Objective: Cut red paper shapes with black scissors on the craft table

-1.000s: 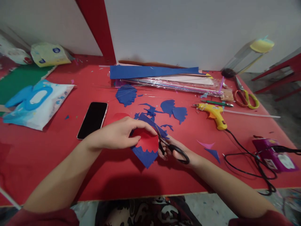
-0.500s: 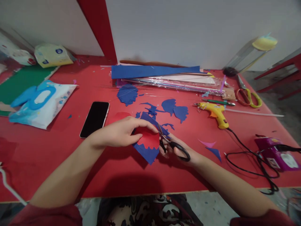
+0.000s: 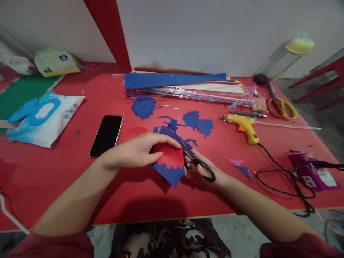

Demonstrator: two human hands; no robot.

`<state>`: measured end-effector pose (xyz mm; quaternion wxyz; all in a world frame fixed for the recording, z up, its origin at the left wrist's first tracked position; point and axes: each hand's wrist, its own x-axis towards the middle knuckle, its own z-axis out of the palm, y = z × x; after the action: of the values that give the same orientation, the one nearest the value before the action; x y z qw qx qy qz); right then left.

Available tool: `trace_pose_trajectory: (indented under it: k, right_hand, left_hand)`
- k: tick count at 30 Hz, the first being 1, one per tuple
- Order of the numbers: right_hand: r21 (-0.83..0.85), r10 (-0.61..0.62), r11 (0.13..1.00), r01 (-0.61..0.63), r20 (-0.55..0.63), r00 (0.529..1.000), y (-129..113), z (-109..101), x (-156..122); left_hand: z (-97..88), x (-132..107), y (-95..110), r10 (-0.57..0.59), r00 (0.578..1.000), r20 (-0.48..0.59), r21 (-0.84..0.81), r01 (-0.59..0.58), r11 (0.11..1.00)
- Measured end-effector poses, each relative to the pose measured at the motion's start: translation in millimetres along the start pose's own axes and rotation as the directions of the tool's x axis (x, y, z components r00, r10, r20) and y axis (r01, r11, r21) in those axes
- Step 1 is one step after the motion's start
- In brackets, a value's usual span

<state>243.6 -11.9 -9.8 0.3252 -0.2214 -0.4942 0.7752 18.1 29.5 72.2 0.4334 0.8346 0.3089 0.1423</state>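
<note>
My left hand (image 3: 141,148) pinches a scalloped red paper piece (image 3: 170,157) laid over a blue sheet (image 3: 172,175). In my right hand (image 3: 205,166) is a pair of black-handled scissors (image 3: 204,171), its blades at the right edge of the blue sheet, close to my left fingertips. Past my hands lie a cut blue petal shape (image 3: 143,106), a pair of overlapping blue shapes (image 3: 191,120) and thin blue scraps (image 3: 172,123). The fingers of my right hand are partly hidden behind the scissors and the sheet.
A phone (image 3: 106,136) and a wipes pack (image 3: 45,118) lie to the left. On the right are a yellow glue gun (image 3: 245,129), its cord, yellow-and-orange scissors (image 3: 282,105) and a purple power block (image 3: 313,172). Blue strips (image 3: 174,80) and plastic-wrapped sticks lie along the wall.
The view has shifted slightly, so the table things sit a little further left. The red and blue pieces have turned slightly in my left hand; both hands keep their grip.
</note>
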Motion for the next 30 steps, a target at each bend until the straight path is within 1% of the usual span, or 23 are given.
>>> trace_pose_trajectory:
  k: [4, 7, 14, 20, 26, 30]
  right_hand:
    - [0.066, 0.023, 0.998, -0.019, -0.055, 0.998, 0.6, 0.4, -1.6]
    - [0.088, 0.016, 0.996, -0.012, -0.055, 0.998, 1.6, -0.1, -2.2]
    - [0.063, -0.002, 0.998, 0.005, -0.043, 0.999, 2.4, -0.1, -1.9]
    - [0.063, -0.001, 0.998, 0.003, -0.036, 0.999, 2.3, -0.4, -1.1]
    - [0.027, 0.008, 1.000, -0.007, -0.024, 1.000, 5.5, -3.4, -1.7]
    - [-0.003, 0.043, 0.999, -0.043, -0.054, 0.998, 4.4, -3.1, -1.2]
  left_hand:
    - [3.5, 1.0, -2.0, 0.022, 0.999, -0.028, -0.020, -0.023, 1.000]
    - [5.4, 1.7, -2.5, 0.009, 0.999, -0.050, -0.022, -0.010, 1.000]
    - [6.9, 1.7, -1.7, -0.011, 0.998, -0.064, 0.014, 0.012, 1.000]
    - [7.7, 1.8, -1.3, -0.043, 0.997, -0.065, 0.015, 0.044, 0.999]
    - [4.1, 0.8, 1.3, -0.028, 0.995, -0.091, 0.052, 0.033, 0.998]
    - [3.7, 1.2, 3.8, -0.016, 0.998, -0.067, 0.048, 0.019, 0.999]
